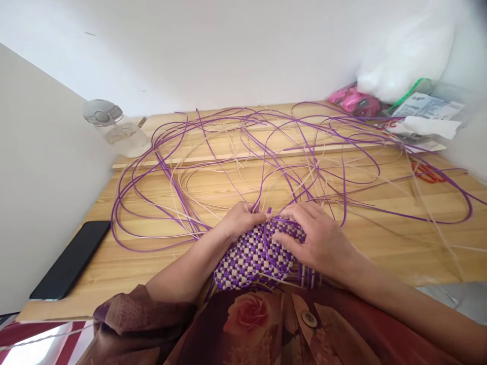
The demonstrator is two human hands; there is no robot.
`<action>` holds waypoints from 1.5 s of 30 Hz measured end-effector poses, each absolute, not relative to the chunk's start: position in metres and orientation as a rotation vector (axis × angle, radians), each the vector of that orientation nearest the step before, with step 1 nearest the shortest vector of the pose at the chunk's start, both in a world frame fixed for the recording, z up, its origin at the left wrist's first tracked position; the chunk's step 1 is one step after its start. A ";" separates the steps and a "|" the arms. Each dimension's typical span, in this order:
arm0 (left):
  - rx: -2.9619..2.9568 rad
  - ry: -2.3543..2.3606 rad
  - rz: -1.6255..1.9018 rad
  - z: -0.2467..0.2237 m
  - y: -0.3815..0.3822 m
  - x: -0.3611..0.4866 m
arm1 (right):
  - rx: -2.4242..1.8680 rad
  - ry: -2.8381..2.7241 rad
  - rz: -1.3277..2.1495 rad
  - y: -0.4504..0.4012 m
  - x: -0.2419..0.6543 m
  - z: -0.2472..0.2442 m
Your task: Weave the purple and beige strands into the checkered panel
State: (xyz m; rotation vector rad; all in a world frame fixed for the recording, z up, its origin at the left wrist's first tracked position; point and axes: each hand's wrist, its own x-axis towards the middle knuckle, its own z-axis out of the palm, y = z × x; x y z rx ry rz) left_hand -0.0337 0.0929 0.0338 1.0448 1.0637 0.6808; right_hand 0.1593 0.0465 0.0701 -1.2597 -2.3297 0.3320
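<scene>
Both hands, left hand (240,221) and right hand (319,238), are pinching purple strands at the far rim of a half-woven checkered mat (251,256) at the worktop's (380,243) near edge; long loose strands (228,152) are lying unwoven.

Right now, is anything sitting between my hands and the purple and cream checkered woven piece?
Nothing visible. The left hand grips the far edge of the purple and cream checkered woven piece, and the right hand rests directly on it; loose purple strands spread beyond.

Home craft corner, wooden table (380,253), weaving strands (213,152), phone (70,258)
</scene>
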 end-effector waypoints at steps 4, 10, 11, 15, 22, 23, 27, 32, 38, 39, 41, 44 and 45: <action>0.913 0.986 0.709 0.037 0.091 -0.035 | -1.125 -2.579 0.296 0.029 0.146 0.089; 0.913 1.026 0.695 0.039 0.091 -0.035 | -1.148 -2.616 0.145 0.037 0.156 0.100; 0.925 1.039 0.686 0.039 0.091 -0.035 | -1.166 -2.596 0.106 0.045 0.160 0.102; 0.926 1.037 0.654 0.042 0.090 -0.036 | -1.180 -2.649 0.143 0.081 0.169 0.103; 0.816 0.913 0.641 0.034 0.091 -0.038 | -1.118 -2.579 0.534 0.109 0.161 0.076; 0.824 0.903 0.642 0.033 0.091 -0.039 | -1.122 -2.532 0.568 0.109 0.159 0.073; 0.847 0.933 0.642 0.032 0.091 -0.038 | -1.074 -2.386 0.676 0.107 0.152 0.065; 0.858 0.969 0.613 0.037 0.092 -0.037 | -1.023 -2.330 0.656 0.110 0.156 0.063; 0.796 0.957 0.590 0.045 0.091 -0.036 | -0.935 -2.562 0.367 0.110 0.186 0.073; 0.789 0.956 0.585 0.045 0.091 -0.036 | -0.986 -2.568 0.417 0.109 0.188 0.074; 0.774 0.952 0.586 0.046 0.091 -0.035 | -1.080 -2.554 0.532 0.108 0.187 0.075; 0.753 0.945 0.608 0.044 0.091 -0.035 | -1.131 -2.561 0.657 0.112 0.178 0.073; 0.748 0.947 0.616 0.043 0.091 -0.035 | -1.130 -2.574 0.659 0.115 0.176 0.072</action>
